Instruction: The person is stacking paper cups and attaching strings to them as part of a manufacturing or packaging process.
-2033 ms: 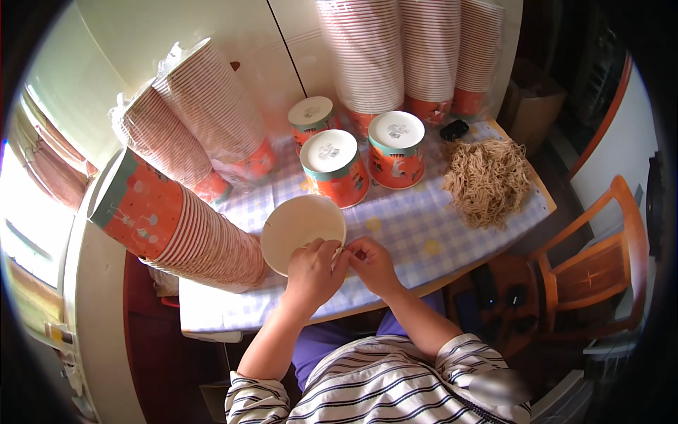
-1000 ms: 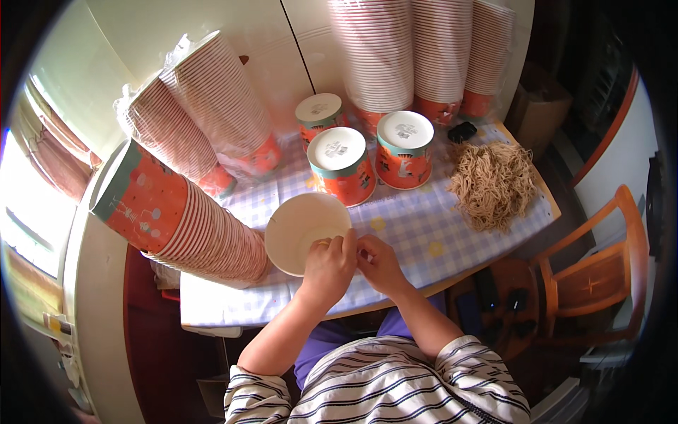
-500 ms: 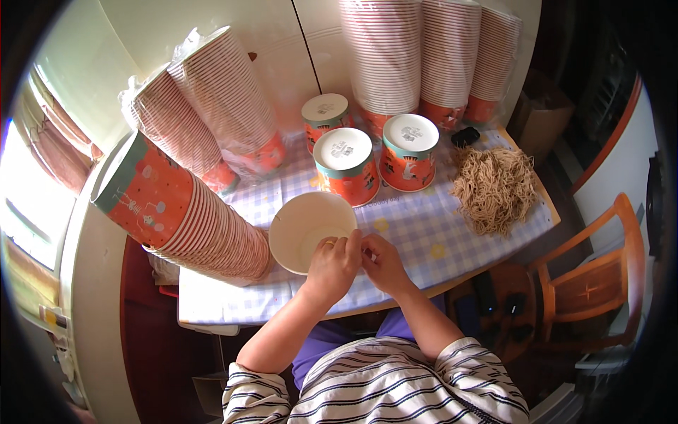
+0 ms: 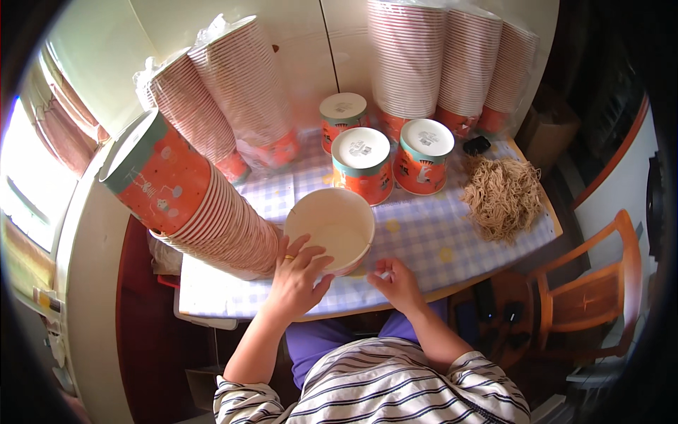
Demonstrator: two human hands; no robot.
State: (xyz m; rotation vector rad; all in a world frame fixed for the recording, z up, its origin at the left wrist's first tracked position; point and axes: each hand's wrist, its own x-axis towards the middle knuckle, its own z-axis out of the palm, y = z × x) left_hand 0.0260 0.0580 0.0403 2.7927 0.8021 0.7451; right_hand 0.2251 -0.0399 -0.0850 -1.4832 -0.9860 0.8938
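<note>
An open paper bucket (image 4: 330, 219) with a white inside stands upright near the table's front edge. Small dark marks show at its rim on the left and right. My left hand (image 4: 300, 279) is open, fingers spread over the bucket's near left rim. Apart from the bucket, to its near right, my right hand (image 4: 397, 286) holds nothing that I can see; its fingers are loosely bent and apart. Beside my left hand leans a tall nested stack of orange and green paper buckets (image 4: 205, 205).
Three upturned buckets (image 4: 361, 166) stand behind the open one. Plastic-wrapped stacks (image 4: 244, 92) line the wall, with more wrapped stacks (image 4: 408, 60) at right. A heap of tan cords (image 4: 503, 198) and a small black object (image 4: 477, 145) lie on the checked tablecloth (image 4: 424, 240). A wooden chair (image 4: 586, 290) is at right.
My hands were together at the bucket's near right rim. Now the left has moved left and spread its fingers, and the right has drawn away from the rim. The whole view has shifted slightly.
</note>
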